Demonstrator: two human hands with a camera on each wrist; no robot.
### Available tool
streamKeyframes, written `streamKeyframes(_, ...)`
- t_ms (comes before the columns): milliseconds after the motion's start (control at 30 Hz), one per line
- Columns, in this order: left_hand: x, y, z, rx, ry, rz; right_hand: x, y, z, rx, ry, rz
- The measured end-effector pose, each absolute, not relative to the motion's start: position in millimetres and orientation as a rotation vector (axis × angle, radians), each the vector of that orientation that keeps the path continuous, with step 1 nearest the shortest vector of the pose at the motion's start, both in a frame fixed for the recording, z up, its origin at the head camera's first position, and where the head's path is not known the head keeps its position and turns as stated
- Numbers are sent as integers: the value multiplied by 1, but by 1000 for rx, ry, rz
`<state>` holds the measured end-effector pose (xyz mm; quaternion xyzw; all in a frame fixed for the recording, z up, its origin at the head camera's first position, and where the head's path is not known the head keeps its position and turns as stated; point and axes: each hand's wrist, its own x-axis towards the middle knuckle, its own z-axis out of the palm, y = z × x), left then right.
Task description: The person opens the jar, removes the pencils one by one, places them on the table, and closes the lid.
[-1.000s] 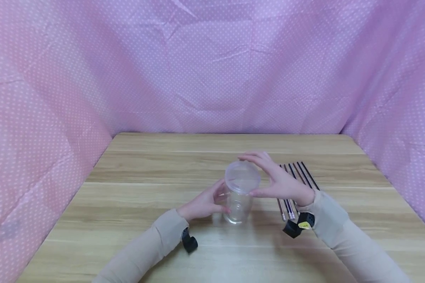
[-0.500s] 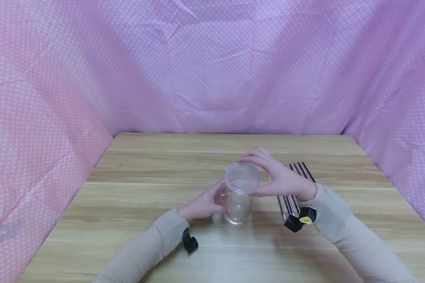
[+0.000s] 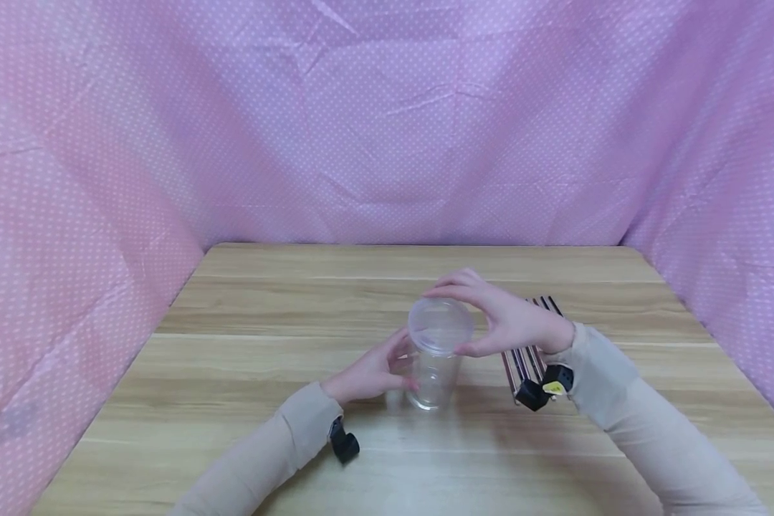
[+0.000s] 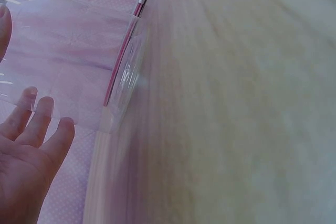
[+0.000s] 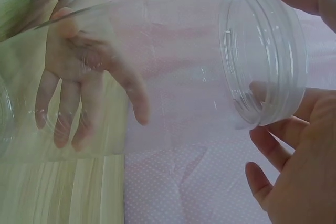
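A clear plastic jar [image 3: 433,380] stands upright on the table with a translucent lid [image 3: 441,326] on top. My left hand [image 3: 370,369] holds the jar's side, thumb at the front and fingers behind; in the left wrist view those fingers [image 4: 44,106] lie against the clear wall. My right hand [image 3: 506,315] grips the lid's rim, thumb on the near right side and fingers reaching over the far edge. Seen from the right wrist, the lid [image 5: 286,51] sits between thumb and fingers, and the left palm [image 5: 79,66] shows through the jar.
Several pencils [image 3: 512,373] lie side by side on the table right of the jar, partly covered by the right hand and wrist camera. The wooden table [image 3: 284,287] ends at a pink dotted cloth [image 3: 387,143] behind and at the sides.
My right hand has turned slightly on the lid, its fingertips shifting left along the far rim and the wrist rising a little in view. The left hand and jar stay nearly still.
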<state>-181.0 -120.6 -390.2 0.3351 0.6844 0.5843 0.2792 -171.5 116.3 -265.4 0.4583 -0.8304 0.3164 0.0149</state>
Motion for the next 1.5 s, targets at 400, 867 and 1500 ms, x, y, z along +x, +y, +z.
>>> streamKeyframes(400, -183, -121, -388, 917, 1869, 1547, -177, 116, -264, 1370, -2596, 998)
streamKeyframes(867, -182, -121, -390, 898, 1863, 1554, -155, 107, -275, 1002, -2710, 1180)
streamKeyframes(1500, -178, -122, -387, 846, 1910, 1510, -151, 121, -289, 1130, -2618, 1646)
